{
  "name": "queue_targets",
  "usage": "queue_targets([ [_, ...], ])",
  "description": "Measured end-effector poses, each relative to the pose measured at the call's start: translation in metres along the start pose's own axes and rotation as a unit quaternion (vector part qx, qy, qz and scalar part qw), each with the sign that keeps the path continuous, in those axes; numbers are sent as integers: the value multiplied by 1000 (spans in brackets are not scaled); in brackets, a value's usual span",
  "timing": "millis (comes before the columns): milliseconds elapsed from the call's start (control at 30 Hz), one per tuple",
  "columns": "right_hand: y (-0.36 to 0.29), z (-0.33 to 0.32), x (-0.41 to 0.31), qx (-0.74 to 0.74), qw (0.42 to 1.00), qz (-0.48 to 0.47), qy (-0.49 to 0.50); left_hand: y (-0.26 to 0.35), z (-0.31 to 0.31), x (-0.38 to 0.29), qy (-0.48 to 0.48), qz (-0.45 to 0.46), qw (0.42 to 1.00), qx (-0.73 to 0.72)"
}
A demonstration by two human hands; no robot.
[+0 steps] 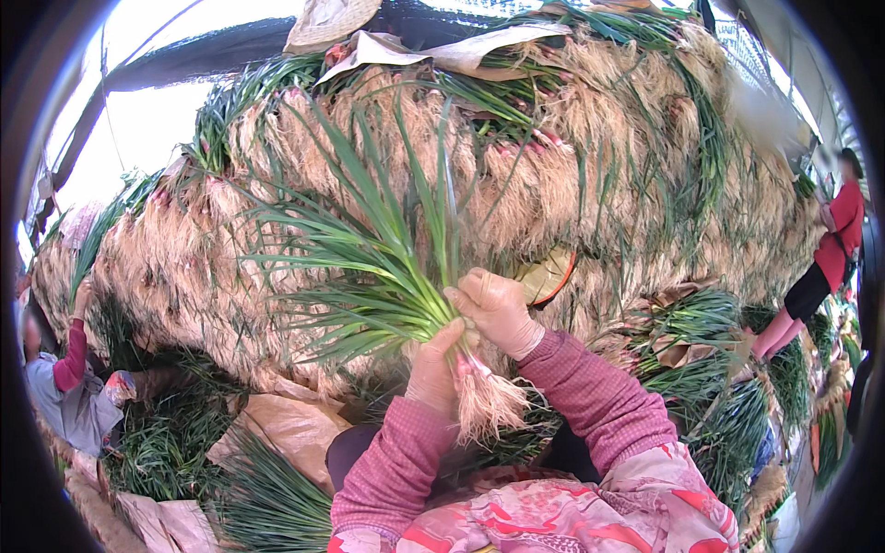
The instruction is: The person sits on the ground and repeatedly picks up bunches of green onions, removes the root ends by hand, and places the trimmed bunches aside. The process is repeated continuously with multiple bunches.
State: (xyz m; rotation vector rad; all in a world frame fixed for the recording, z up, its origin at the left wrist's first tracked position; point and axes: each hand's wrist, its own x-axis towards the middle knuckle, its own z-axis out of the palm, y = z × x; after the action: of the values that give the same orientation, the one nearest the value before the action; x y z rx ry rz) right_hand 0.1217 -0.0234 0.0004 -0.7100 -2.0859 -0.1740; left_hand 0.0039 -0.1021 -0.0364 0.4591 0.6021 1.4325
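A bunch of green leafy plants (408, 269), resembling garlic or scallions with pinkish stem bases and long pale roots, is held up before me. My left hand (435, 370), in a thin translucent glove, is closed round the lower stems from the left. On their right side, just above the pink bases, my gloved right hand (494, 311) grips the same bunch with its fingers curled. The roots (487, 408) hang below both hands. The leaves fan out towards the upper left, in front of a large stack of similar bunches (622, 138).
Brown paper (283, 428) and cut greens (269, 491) lie at lower left. More bunches (698, 325) are piled at right. A person in a blue-grey apron (69, 401) sits at far left; another in a red top (840, 235) stands at far right.
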Motion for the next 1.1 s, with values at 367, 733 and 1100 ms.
queue_targets([
  [367,95,-78,53,-141,909,30,-392,41,3,-13,-286,223,927,-93],
  [733,167,-129,146,-257,958,120,53,22,-16,38,-101,94,990,-12],
  [1100,47,-103,12,-41,993,32,-105,14,18,19,-65,61,993,80],
])
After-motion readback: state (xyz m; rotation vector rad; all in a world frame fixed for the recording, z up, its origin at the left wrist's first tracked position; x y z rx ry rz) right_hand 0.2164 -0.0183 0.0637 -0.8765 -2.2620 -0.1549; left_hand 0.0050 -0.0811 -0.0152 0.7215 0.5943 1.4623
